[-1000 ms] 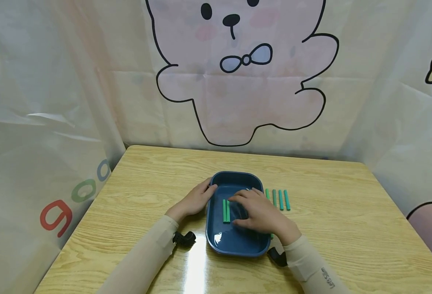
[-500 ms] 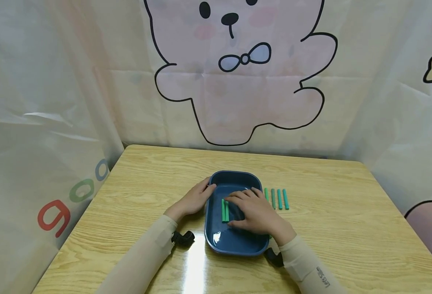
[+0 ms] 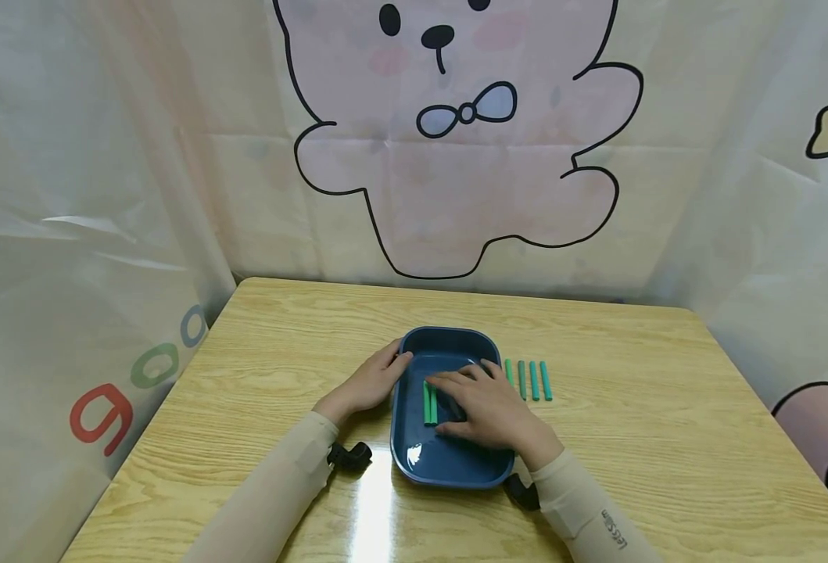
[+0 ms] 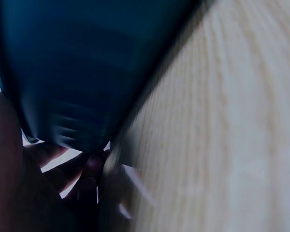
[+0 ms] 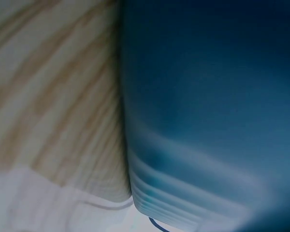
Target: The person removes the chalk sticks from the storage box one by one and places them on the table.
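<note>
A dark blue rectangular container (image 3: 449, 469) stands on the wooden table. My left hand (image 3: 367, 383) holds its left side, thumb at the rim and fingers along the outer wall; the left wrist view shows those fingers (image 4: 67, 174) by the container's end. My right hand (image 3: 487, 407) reaches over the right rim into the container, fingers spread and gently bent. Two thin green sticks, a left stick (image 3: 427, 407) and a right stick (image 3: 434, 410), lie side by side on its bottom. My right index fingertip overlaps their far ends, and the thumb lies near the right stick's near end.
Right of the container, several similar sticks lie in a row on the table, among them a light green stick (image 3: 508, 371) and a teal stick (image 3: 546, 381). A black wrist camera (image 3: 350, 457) sits below the left sleeve. A printed curtain (image 3: 245, 211) hangs behind the table.
My right hand has shifted slightly left, bringing its thumb closer to the right stick. My left hand keeps its hold on the container. The whole head view has drifted a little.
</note>
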Demonstrator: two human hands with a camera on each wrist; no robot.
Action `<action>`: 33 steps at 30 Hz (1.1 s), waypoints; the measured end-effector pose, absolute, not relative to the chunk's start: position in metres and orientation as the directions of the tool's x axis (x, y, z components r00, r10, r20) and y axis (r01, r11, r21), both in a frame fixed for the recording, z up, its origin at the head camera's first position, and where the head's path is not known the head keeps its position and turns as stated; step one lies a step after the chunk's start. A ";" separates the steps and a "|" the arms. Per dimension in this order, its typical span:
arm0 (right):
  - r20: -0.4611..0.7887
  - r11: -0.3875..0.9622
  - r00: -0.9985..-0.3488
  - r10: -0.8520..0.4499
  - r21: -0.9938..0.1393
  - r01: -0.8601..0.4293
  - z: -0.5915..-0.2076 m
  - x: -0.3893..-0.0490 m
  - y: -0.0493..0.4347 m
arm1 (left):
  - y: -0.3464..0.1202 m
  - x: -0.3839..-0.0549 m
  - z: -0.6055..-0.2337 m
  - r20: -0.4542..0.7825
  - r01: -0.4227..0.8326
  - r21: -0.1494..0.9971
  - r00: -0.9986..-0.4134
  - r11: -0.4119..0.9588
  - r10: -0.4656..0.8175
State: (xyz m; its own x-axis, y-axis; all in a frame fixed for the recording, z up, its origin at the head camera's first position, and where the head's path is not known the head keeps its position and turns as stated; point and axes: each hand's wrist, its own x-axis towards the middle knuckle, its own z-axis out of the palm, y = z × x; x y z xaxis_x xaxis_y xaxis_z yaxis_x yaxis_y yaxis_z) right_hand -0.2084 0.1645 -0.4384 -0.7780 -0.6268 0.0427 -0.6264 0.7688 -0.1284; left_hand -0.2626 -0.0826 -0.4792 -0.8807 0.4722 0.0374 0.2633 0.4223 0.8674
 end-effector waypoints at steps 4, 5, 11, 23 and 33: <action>0.027 0.774 -0.781 -0.624 -0.115 -0.622 -0.439 -0.208 0.164 | -0.082 -0.262 -0.479 0.037 0.263 0.868 -0.880 0.420 0.474; 0.024 0.775 -0.782 -0.623 -0.114 -0.621 -0.439 -0.208 0.164 | -0.082 -0.262 -0.479 0.037 0.263 0.868 -0.880 0.420 0.474; 0.017 0.778 -0.785 -0.620 -0.120 -0.617 -0.437 -0.207 0.164 | -0.082 -0.262 -0.478 0.040 0.267 0.866 -0.879 0.422 0.475; 0.039 0.768 -0.776 -0.629 -0.121 -0.629 -0.438 -0.207 0.164 | -0.082 -0.261 -0.477 0.040 0.266 0.866 -0.880 0.423 0.473; 0.042 0.771 -0.777 -0.629 -0.098 -0.629 -0.439 -0.208 0.164 | -0.083 -0.263 -0.478 0.048 0.272 0.869 -0.878 0.414 0.476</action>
State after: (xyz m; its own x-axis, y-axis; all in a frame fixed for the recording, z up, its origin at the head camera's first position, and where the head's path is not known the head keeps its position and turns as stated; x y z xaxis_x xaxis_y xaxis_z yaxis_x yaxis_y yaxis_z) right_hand -0.2075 0.1637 -0.4393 -0.7766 -0.6285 0.0424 -0.6293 0.7710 -0.0981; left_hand -0.2628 -0.0832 -0.4783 -0.8784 0.4755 0.0485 0.2720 0.4138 0.8688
